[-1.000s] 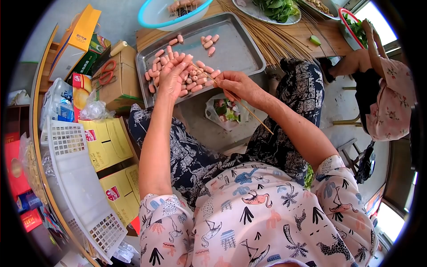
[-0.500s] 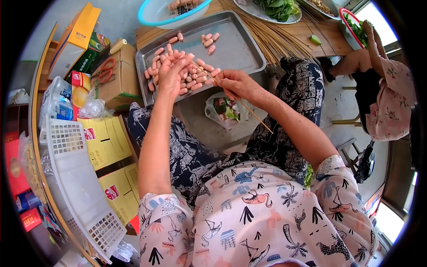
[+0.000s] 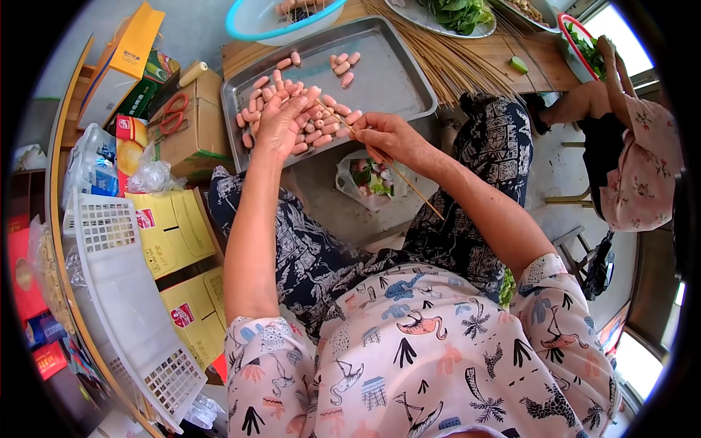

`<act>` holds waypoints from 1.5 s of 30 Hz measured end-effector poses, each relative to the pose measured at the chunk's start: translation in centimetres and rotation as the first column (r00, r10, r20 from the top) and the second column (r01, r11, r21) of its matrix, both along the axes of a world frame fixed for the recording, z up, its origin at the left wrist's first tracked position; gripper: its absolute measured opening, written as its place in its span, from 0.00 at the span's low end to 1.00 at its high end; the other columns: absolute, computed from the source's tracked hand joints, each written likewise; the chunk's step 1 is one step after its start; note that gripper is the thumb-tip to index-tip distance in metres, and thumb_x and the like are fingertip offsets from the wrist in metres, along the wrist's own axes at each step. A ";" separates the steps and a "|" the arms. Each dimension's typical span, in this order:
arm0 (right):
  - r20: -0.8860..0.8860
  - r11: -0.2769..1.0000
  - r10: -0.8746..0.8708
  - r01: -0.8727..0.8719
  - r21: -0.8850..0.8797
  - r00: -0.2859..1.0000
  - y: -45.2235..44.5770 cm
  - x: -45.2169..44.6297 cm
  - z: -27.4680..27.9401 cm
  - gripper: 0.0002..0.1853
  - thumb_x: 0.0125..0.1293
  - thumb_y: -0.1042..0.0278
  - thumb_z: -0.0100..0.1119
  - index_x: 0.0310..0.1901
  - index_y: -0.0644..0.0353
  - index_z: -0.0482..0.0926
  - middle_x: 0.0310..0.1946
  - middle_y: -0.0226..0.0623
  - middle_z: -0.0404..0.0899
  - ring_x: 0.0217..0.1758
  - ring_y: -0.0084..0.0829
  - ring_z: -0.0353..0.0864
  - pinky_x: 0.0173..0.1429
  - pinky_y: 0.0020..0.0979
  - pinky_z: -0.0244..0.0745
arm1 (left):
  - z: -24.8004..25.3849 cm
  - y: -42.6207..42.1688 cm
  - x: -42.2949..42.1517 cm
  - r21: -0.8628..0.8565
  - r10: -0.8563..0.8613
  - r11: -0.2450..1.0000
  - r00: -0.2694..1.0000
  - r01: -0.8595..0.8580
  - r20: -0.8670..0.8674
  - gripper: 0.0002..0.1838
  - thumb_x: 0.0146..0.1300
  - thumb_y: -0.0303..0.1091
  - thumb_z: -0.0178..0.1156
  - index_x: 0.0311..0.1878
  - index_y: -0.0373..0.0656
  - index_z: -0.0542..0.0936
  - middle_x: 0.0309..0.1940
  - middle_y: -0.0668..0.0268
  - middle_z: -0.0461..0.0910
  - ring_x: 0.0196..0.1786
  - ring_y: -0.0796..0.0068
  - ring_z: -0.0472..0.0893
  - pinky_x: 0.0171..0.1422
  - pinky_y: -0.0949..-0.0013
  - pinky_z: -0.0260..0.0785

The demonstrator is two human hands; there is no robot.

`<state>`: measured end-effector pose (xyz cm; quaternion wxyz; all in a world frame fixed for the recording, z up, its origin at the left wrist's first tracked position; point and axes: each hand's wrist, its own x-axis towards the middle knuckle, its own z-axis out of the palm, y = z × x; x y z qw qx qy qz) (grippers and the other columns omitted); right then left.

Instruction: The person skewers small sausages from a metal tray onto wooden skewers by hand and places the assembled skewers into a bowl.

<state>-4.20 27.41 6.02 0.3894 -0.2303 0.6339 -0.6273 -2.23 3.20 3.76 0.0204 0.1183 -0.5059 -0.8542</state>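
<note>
A metal tray [image 3: 387, 44] holds many small pink sausages [image 3: 320, 139], most of them heaped at its left and near side. Above this heap my left hand [image 3: 281, 124] has its fingers closed round a small sausage [image 3: 312, 93]. My right hand [image 3: 383, 139] pinches a thin wooden skewer [image 3: 416, 191] over the tray's near edge. The skewer's upper end reaches the sausage in my left hand; whether it has entered is too small to tell. Its other end points down to the right, over my lap.
Loose skewers [image 3: 431, 62] lie right of the tray, below a plate of greens [image 3: 458, 16]. A blue-rimmed bowl [image 3: 281, 31] stands behind. Scissors [image 3: 174, 114] rest on a cardboard box [image 3: 198, 124] at left. A bag of scraps [image 3: 369, 182] sits below. Another person [image 3: 642, 168] handles greens at right.
Both hands keep nearly the same pose and place. The skewer's lower end has shifted slightly up and to the left.
</note>
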 end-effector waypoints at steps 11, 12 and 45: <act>-0.043 0.999 -0.032 0.031 -0.032 0.999 -0.1 -0.5 -0.4 0.13 0.72 0.62 0.47 0.47 0.63 0.76 0.17 0.21 0.64 0.17 0.12 0.59 0.21 0.18 0.54 | -0.4 -0.4 -0.2 -0.003 0.021 1.000 1.000 -0.021 0.001 0.16 0.61 0.26 0.60 0.52 0.39 0.71 0.54 0.59 0.75 0.54 0.67 0.77 0.57 0.67 0.74; -0.051 0.999 -0.034 0.032 -0.024 0.998 -0.1 -0.5 -0.2 0.13 0.72 0.63 0.47 0.47 0.63 0.76 0.17 0.21 0.65 0.18 0.12 0.59 0.22 0.17 0.54 | -0.4 -0.5 -0.2 -0.003 0.025 1.000 1.000 -0.025 -0.002 0.16 0.61 0.26 0.60 0.52 0.39 0.72 0.53 0.59 0.75 0.53 0.68 0.78 0.56 0.68 0.74; -0.036 0.995 -0.098 0.097 -0.026 0.995 -0.6 -0.3 -0.5 0.11 0.70 0.65 0.50 0.44 0.64 0.76 0.17 0.21 0.64 0.18 0.12 0.60 0.22 0.18 0.52 | 0.9 0.5 0.4 0.011 -0.056 0.998 0.998 0.055 0.032 0.23 0.60 0.25 0.61 0.57 0.38 0.66 0.53 0.55 0.74 0.52 0.65 0.78 0.55 0.65 0.76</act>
